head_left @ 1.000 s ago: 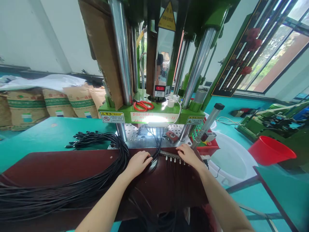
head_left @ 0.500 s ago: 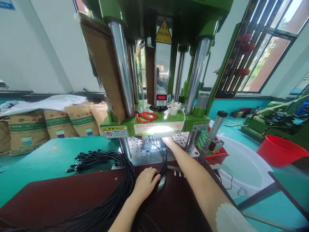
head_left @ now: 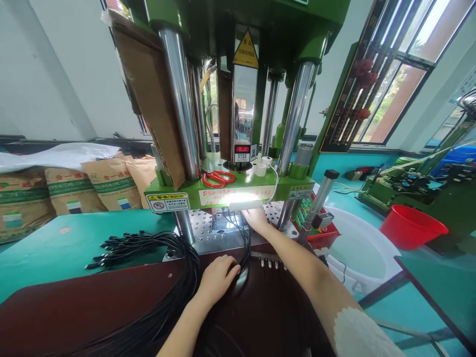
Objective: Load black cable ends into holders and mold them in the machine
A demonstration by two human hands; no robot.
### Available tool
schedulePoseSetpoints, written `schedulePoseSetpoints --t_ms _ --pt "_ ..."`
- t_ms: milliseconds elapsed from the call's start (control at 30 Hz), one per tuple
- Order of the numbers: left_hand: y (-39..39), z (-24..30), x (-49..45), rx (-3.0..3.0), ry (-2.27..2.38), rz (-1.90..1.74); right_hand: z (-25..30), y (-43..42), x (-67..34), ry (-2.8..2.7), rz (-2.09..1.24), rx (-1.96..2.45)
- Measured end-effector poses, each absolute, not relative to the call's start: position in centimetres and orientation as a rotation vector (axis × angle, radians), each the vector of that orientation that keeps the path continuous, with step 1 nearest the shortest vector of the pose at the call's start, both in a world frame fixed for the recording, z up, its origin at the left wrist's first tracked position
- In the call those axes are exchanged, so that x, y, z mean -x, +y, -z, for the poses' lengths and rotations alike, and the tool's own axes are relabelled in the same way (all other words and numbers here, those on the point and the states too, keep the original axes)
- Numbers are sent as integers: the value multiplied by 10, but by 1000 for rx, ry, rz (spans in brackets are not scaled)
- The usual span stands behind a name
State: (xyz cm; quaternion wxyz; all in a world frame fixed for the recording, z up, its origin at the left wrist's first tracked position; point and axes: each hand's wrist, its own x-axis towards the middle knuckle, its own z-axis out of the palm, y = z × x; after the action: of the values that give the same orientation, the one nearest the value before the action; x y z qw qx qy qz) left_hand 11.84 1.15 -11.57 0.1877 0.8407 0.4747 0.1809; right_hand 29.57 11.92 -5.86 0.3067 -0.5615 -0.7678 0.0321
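My left hand (head_left: 218, 277) rests on the dark brown tabletop, thumb apart from its lightly bent fingers, with the fingertips beside several black cables (head_left: 245, 248). These cables run up into the metal mold (head_left: 227, 222) on the perforated plate of a green press. My right hand (head_left: 256, 219) reaches in under the bright lamp (head_left: 245, 204), at the right side of the mold. Its fingertips are partly hidden by the lamp and glare, so any grip there cannot be made out. A thick bundle of black cables (head_left: 191, 263) curves along the table left of my left hand.
Red-handled scissors (head_left: 218, 179) and white rolls (head_left: 261, 170) lie on the press's green crossplate (head_left: 275, 191). Steel columns (head_left: 180, 104) flank the work space. A metal bar with pins (head_left: 268, 259) lies by the plate. To the right stand a white tub (head_left: 386, 248) and a red bucket (head_left: 412, 228).
The whole view has shifted slightly, so the press sits further left. More of my right hand shows beside the mold. My left hand stays by the cables.
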Motion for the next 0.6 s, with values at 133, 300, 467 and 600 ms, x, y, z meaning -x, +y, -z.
schedulePoseSetpoints --t_ms 133,300,467,600 --pt "10 117 -116 -2360 1316 -528 67 37 -338 -2094 -26 1493" --pt "12 121 -117 -2203 1314 -598 100 -97 -435 -1651 229 1706" --pt "31 115 -133 -1516 1312 -840 172 -200 -521 -1341 326 2224" --pt "54 100 -157 -894 1194 -958 173 -204 -532 -1463 363 2348"
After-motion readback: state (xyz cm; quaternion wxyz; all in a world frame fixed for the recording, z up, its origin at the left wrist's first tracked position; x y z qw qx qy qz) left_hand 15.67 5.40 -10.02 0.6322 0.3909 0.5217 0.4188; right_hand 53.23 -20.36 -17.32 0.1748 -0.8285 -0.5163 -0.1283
